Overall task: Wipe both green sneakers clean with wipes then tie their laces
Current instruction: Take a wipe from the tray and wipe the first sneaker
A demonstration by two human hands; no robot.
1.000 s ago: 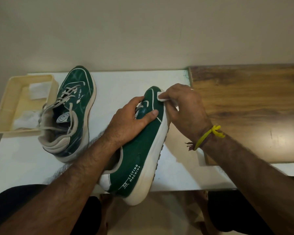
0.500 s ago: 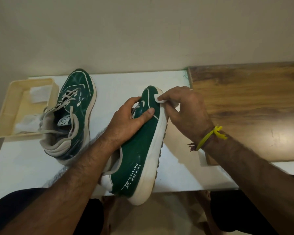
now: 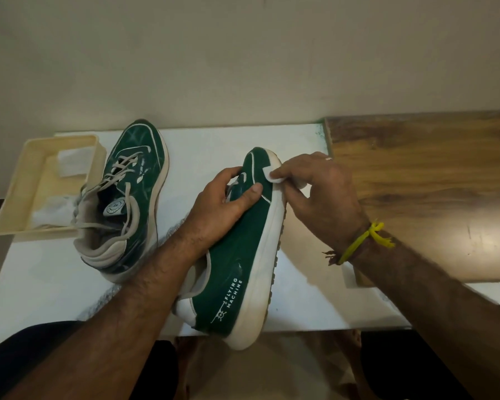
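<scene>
My left hand (image 3: 225, 203) grips one green sneaker (image 3: 240, 261) across its laces, holding it tilted on its side over the table's front edge, white sole facing right. My right hand (image 3: 321, 197) pinches a small white wipe (image 3: 274, 176) and presses it against the toe area where green upper meets white sole. The second green sneaker (image 3: 130, 197) lies on the white table (image 3: 41, 284) to the left, laces loose and untied, streaks showing on its upper.
A cream plastic tray (image 3: 18, 194) at the left holds white wipes (image 3: 72, 161), with the second sneaker's laces draped over its rim. A wooden board (image 3: 430, 180) covers the right of the table. A wall stands behind. My knees sit below the table edge.
The wipe in my right hand has slid slightly back along the toe's edge. My left hand keeps the same grip and the shoe has barely shifted.
</scene>
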